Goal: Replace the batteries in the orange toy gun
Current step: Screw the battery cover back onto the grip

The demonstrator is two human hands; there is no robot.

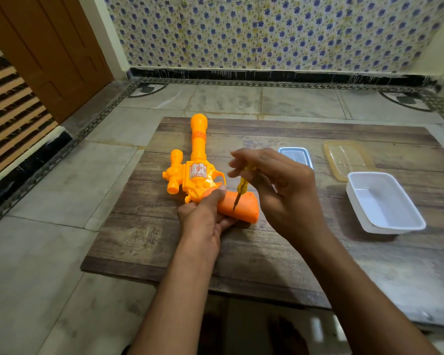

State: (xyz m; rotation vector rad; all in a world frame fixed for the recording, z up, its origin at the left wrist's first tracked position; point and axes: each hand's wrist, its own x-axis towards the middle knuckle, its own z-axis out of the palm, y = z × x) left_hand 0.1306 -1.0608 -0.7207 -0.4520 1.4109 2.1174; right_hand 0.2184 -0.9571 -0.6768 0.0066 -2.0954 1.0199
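The orange toy gun lies flat on a wooden board, barrel pointing away from me, its darker orange handle towards the right. My left hand grips the gun where the body meets the handle and presses it down. A small screwdriver with a yellow handle is pinched in the fingers of my right hand, held nearly upright. Its metal tip touches the top face of the orange handle.
A white plastic tub stands open at the right of the board. Behind it lies a clear yellowish lid, and a small clear blue-rimmed tray sits behind my right hand. Tiled floor surrounds the board; a wooden door is far left.
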